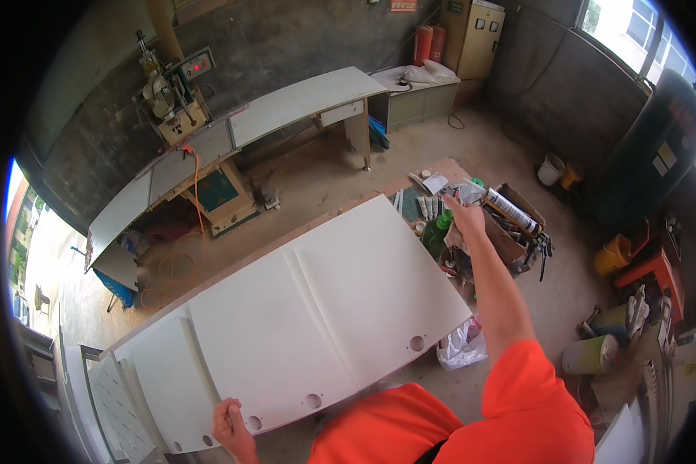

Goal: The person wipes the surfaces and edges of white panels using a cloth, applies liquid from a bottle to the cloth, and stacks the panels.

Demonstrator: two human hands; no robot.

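My right hand (467,218) is stretched out over the cluttered far-right end of the worktable. It is beside a green bottle (437,232) and a sealant cartridge (512,211); its small, blurred fingers do not show whether they grip anything. My left hand (230,427) is closed, fingers curled in, above the near edge of a large white door panel (247,340). Whatever those fingers may hold is hidden. Round holes (312,401) line the panel's near edge, and shallow raised strips cross its face.
Past the panel's right end stands a cardboard box (510,243) of tools and tubes, with a white plastic bag (462,346) below. A long bench (309,97) with a machine (170,100) runs along the back wall. Buckets (551,170) and a dark green tank (657,155) are at right.
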